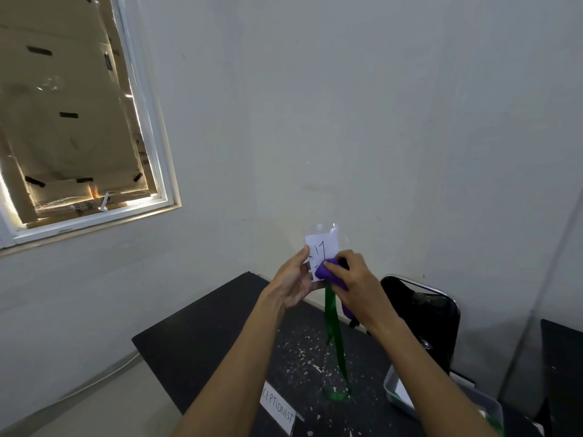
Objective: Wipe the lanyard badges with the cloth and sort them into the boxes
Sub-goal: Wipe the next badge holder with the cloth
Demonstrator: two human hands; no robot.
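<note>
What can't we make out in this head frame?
Head view only.
1. Badge: lower writing covered by the purple cloth and right hand.
2. Label card: first letters behind the left forearm; only CEPTIONIST shows.
3. Box: contents mostly blocked by the right forearm; far end cut by the bottom edge.

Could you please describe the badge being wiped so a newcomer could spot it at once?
Above the black table, the left hand holds the badge while the right hand presses a purple cloth on it. It is the only white card held aloft, trailing a green lanyard.
</note>
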